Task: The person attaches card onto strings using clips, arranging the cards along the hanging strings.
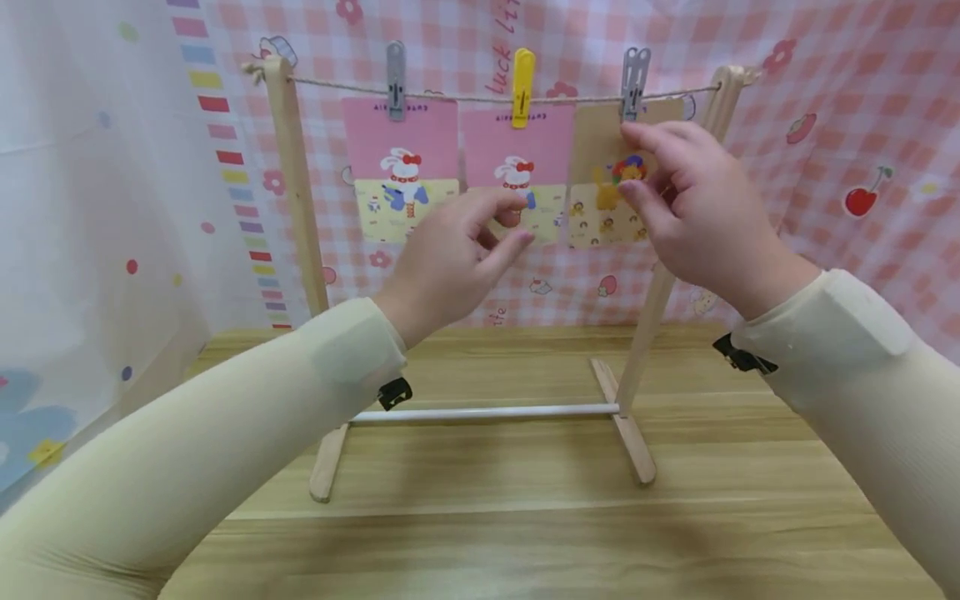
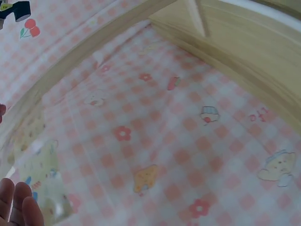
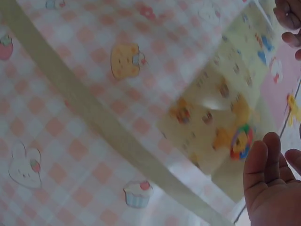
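Three cards hang from a string (image 1: 450,97): a pink and yellow rabbit card (image 1: 401,137) at left, a matching middle card (image 1: 483,142), and a brown lion card (image 1: 592,137) at right. A grey clothespin (image 1: 396,82) clips the left one, a yellow clothespin (image 1: 522,87) the middle one, another grey clothespin (image 1: 633,83) the brown one. My left hand (image 1: 457,258), fingers loosely bent and holding nothing, overlaps the middle card's lower part. Before the brown card is my right hand (image 1: 708,200), its index fingertip just below the clothespin, thumb and finger apart.
The string runs between two wooden posts (image 1: 296,183) of a stand, joined low down by a white rod (image 1: 487,413). Its feet (image 1: 633,442) rest on a wood-grain table (image 1: 480,517). Behind hangs a pink checked cloth (image 1: 832,100).
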`<state>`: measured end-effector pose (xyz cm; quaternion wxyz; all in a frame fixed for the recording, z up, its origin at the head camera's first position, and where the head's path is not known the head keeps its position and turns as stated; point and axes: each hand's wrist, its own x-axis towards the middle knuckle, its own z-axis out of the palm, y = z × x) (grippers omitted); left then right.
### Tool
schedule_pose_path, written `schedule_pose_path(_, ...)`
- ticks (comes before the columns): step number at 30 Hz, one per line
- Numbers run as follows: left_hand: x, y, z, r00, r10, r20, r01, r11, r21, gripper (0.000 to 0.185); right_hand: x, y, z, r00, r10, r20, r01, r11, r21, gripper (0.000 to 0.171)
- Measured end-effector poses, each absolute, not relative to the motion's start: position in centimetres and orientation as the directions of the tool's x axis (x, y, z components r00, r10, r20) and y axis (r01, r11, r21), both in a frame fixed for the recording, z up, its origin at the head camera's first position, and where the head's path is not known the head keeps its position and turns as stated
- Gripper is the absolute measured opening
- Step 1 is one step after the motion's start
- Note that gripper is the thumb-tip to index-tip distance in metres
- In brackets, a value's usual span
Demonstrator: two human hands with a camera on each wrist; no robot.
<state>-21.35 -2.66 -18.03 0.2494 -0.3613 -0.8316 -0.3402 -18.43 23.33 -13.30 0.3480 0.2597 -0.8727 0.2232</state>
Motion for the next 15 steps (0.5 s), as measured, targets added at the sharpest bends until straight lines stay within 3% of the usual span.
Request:
schedule_pose_path(11, -20.5, -5.3, -21.3, -0.624, 0.521, 0.582, 0.773, 0.52, 0.364, 0.049, -17.6, 22.5, -19.1, -0.63, -0.414, 0.657, -0.678, 0.706, -0.205, 0.042)
schedule_pose_path(15, -20.3, -5.9, -22.6, -0.655, 0.519, 0.549, 0.748, 0.547, 0.375, 0.052, -17.5, 22.3, -21.2, -0.656, -0.45, 0.606, -0.681, 0.699, -0.219, 0.042)
